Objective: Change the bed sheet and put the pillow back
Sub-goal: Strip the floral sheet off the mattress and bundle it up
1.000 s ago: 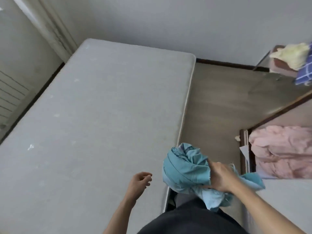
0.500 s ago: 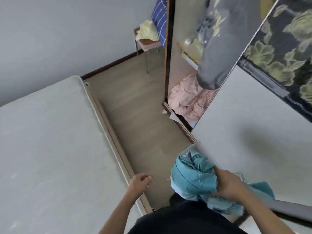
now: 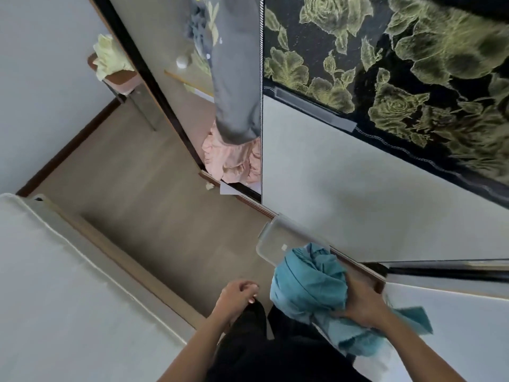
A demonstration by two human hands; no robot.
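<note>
My right hand [image 3: 360, 301] grips a bundled teal bed sheet [image 3: 305, 285] at the lower middle, with a loose end trailing off to the right. My left hand [image 3: 237, 296] hangs beside it, fingers loosely curled, holding nothing. The bare grey mattress [image 3: 55, 285] fills the lower left, with no sheet on it. No pillow shows in this view.
A wardrobe with a sliding door [image 3: 358, 202] stands ahead on the right; a clear plastic box [image 3: 275, 238] sits at its foot. Pink fabric [image 3: 234, 161] lies inside the wardrobe's open part. A stool with yellow cloth [image 3: 110, 64] stands at the far wall. Bare wooden floor [image 3: 154, 202] runs between bed and wardrobe.
My view has swung right from the mattress to the wardrobe. The right hand keeps holding the teal sheet. The left hand stays loosely curled beside it.
</note>
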